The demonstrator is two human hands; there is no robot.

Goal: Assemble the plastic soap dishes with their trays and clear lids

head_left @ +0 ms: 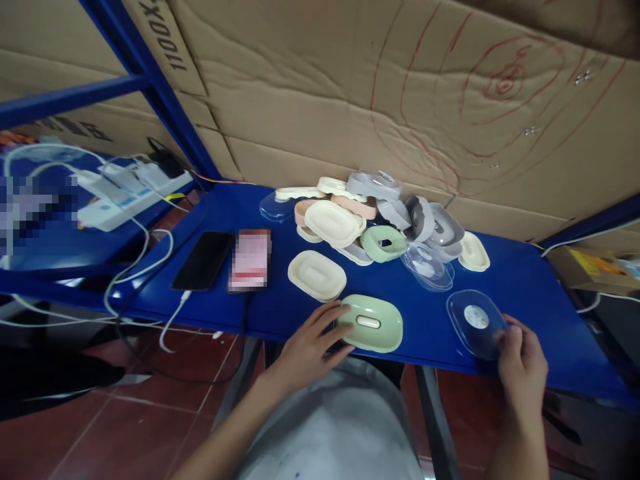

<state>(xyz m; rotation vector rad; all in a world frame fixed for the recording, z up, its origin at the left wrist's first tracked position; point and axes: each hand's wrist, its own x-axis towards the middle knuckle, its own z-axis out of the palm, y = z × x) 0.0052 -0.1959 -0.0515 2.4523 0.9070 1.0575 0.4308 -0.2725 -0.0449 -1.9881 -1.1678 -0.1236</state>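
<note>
Blue table (543, 313); beyond both hands, heaped dish parts (345, 223). Left hand (317, 337), fingers spread, touches a green dish (380, 338), seemingly steadying it; right hand (523, 357) pinches the edge of a clear lid (483, 339), perhaps sparing its label (477, 317).

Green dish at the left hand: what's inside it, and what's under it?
A cream oblong piece shows in the middle of the green dish. The dish hides whatever is directly beneath, and fingers of the left hand cover part of its near-left rim.

Near dish (387, 328) left of lid (477, 330), piled dishes (335, 224) behind
</note>
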